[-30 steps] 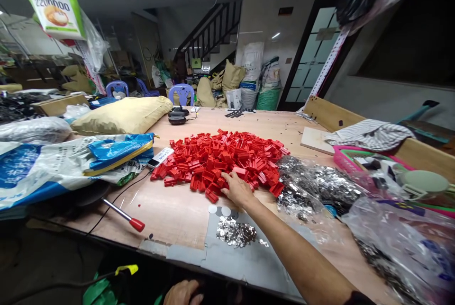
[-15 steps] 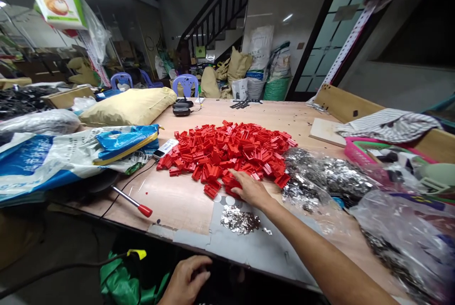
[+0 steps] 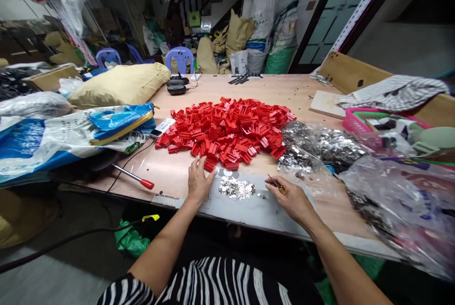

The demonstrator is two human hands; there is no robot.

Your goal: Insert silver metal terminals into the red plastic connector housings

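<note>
A big heap of small red plastic parts (image 3: 227, 130) lies in the middle of the wooden table (image 3: 177, 177). In front of it sits a small pile of shiny metal pieces (image 3: 236, 187) on a grey patch. My left hand (image 3: 199, 179) lies flat on the table with fingers stretched toward the near edge of the red heap, holding nothing. My right hand (image 3: 289, 196) rests to the right of the metal pile, its fingers pinched on a thin small tool (image 3: 275, 183) with a yellowish end.
Clear bags of metal pieces (image 3: 320, 148) lie at the right, with a pink basket (image 3: 355, 122) behind. Printed sacks (image 3: 71, 137) and a red-handled screwdriver (image 3: 133, 178) are at the left. A black device (image 3: 177, 87) sits at the back.
My right hand has pulled back from the red heap and now pinches a thin tool. My left hand has come up from below the table onto it. The view tilted down.
</note>
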